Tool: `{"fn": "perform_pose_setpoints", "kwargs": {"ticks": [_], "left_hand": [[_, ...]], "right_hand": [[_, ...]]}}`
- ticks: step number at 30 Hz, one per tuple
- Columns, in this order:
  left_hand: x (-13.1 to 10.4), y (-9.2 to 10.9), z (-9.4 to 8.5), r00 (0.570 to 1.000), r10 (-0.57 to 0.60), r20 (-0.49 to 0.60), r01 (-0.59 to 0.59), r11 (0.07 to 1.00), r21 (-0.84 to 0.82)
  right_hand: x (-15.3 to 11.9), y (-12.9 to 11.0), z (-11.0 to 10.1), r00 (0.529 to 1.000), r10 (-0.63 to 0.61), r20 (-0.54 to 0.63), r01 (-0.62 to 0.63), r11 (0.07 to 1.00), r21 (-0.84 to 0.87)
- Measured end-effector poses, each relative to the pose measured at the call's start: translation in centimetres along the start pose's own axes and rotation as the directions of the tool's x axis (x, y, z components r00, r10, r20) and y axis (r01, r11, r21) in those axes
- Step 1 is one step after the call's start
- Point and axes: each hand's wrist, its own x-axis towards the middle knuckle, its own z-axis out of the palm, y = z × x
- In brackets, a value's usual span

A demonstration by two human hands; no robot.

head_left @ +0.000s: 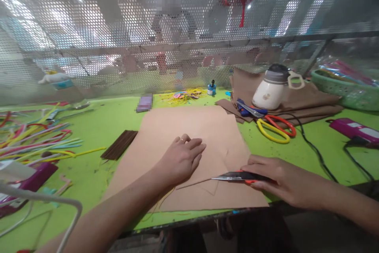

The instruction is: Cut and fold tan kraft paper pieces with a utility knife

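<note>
The left hand's (185, 160) palm and lower fingertips are hidden, so I cannot tell whether its grip pinches anything; its fingers lie half curled together over the middle of a tan sheet (168, 126). The right hand (269, 176) covers most of the handle of a cutter (231, 176). A pale cord (71, 201) crosses the front left corner of the bench (91, 120), and a purple box (43, 174) there is cut off by the picture's edge. A person (173, 24) behind the mesh screen (118, 28) is blurred.

Coloured stems (38, 138) spread along the bench's left edge, and a brown bundle (120, 145) lies against the sheet's left edge. Yellow scraps (185, 96) and a small blue bottle (211, 88) sit near the rear edge. Folded brown cloth (319, 99), a white jug (268, 91) and a green basket (340, 93) fill the rear right corner, with yellow-and-red-handled scissors (274, 128) in front.

The sheet reaches the bench's front edge. The right grip is closed around the cutter, whose tip meets a thin brown strip (192, 184) on the sheet.
</note>
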Motion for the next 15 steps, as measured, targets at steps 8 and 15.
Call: {"fn": "perform_pose_setpoints", "kwargs": {"ticks": [8, 15], "left_hand": [[0.0, 0.0, 0.1, 1.000, 0.007, -0.021, -0.007, 1.000, 0.008], [-0.1, 0.0, 0.2, 1.000, 0.009, -0.025, -0.009, 1.000, 0.019]], "right_hand": [[2.7, -1.8, 0.6, 0.996, -0.011, 0.084, 0.012, 1.000, -0.018], [1.7, -1.9, 0.7, 0.994, 0.010, 0.105, -0.011, 1.000, 0.014]]}}
